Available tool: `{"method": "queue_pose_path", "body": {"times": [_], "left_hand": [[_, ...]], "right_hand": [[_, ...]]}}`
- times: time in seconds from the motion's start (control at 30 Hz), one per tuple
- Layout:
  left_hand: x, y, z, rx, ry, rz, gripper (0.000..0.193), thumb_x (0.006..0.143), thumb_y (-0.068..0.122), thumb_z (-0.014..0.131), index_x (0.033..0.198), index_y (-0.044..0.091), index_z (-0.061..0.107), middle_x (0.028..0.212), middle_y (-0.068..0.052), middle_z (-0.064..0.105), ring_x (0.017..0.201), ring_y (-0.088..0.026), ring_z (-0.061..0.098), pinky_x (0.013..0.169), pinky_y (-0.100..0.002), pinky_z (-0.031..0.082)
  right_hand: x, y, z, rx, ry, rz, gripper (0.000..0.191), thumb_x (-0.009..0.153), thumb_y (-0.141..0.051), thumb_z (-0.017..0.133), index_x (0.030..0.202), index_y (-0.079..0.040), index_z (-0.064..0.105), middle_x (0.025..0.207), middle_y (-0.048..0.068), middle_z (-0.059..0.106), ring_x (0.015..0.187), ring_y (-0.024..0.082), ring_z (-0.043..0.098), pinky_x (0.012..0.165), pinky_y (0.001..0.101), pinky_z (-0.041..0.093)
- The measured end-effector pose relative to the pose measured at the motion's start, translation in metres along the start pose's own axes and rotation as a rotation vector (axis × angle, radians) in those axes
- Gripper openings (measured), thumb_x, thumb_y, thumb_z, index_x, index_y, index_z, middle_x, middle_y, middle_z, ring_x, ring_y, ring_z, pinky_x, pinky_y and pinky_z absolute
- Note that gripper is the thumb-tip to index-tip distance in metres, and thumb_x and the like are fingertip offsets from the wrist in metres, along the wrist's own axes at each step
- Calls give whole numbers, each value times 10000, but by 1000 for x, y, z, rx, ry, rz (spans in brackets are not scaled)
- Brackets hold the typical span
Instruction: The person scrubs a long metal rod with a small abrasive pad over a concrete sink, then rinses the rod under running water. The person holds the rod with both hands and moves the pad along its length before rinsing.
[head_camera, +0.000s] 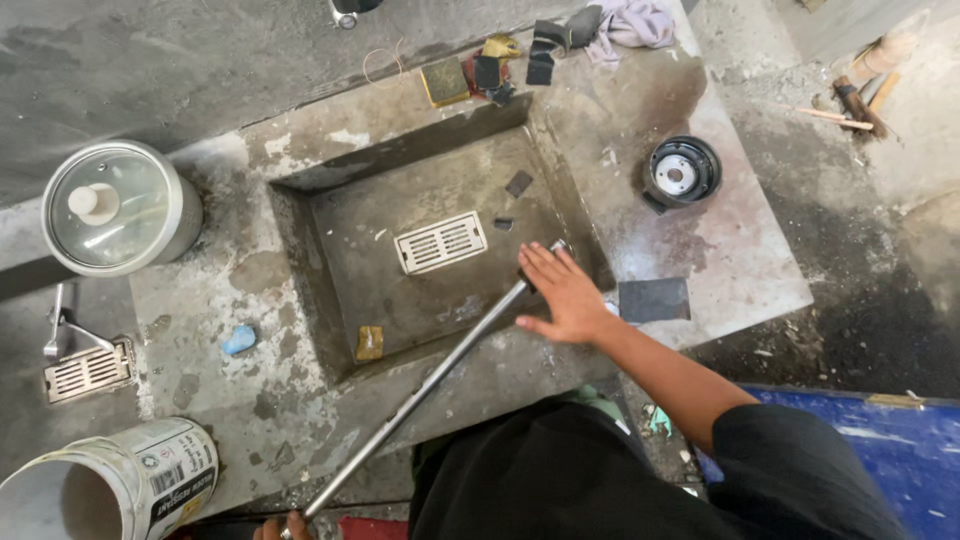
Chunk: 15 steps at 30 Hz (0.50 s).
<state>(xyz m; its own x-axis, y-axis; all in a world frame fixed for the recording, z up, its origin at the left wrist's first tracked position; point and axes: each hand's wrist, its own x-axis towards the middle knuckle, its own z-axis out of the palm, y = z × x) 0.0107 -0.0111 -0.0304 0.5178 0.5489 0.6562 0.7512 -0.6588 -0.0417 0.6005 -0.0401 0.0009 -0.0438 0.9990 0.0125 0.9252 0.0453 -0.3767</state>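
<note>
A long shiny metal rod (430, 382) runs diagonally from the bottom edge up to the right rim of a shallow concrete basin (330, 260). My right hand (560, 295) lies flat on the rod's upper end, fingers spread, pressing it against the basin rim. My left hand (285, 526) shows only partly at the bottom edge, fingers wrapped around the rod's lower end. A white slotted drain cover (441, 242) sits in the basin floor. A dark sheet of sandpaper (654, 299) lies on the slab just right of my right hand.
A lidded metal pot (115, 207) stands at left, a white bucket (110, 490) at bottom left. A black round part (682, 172) sits at right. Sandpaper scraps and a cloth (630, 22) lie behind the basin. A second drain grate (88, 370) and a blue scrap (238, 341) lie left.
</note>
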Motion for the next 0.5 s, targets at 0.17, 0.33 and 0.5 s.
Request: {"method": "queue_pose_path", "body": {"times": [0.17, 0.33, 0.5], "left_hand": [[12, -5, -3, 143, -170, -32, 169, 1005, 206, 622, 1096, 84, 550, 731, -205, 572, 499, -290, 472, 478, -417, 321], [19, 0, -2, 115, 60, 115, 221, 1006, 231, 580, 1155, 84, 509, 753, -215, 529, 552, -343, 471, 498, -447, 348], [1, 4, -2, 56, -69, -214, 325, 981, 352, 598, 834, 76, 505, 634, -167, 439, 514, -313, 403, 467, -452, 295]], "right_hand": [[1, -3, -1, -4, 68, 76, 1073, 917, -768, 414, 1576, 65, 271, 1649, 244, 294, 1562, 360, 214, 1264, 510, 136], [-2, 0, -5, -52, 50, 139, 1077, 882, -766, 456, 1572, 42, 278, 1660, 217, 288, 1566, 340, 215, 1256, 531, 132], [-3, -1, -3, -1, 62, 73, 1106, 900, -768, 451, 1581, 75, 236, 1662, 236, 246, 1569, 366, 182, 1258, 522, 129]]}}
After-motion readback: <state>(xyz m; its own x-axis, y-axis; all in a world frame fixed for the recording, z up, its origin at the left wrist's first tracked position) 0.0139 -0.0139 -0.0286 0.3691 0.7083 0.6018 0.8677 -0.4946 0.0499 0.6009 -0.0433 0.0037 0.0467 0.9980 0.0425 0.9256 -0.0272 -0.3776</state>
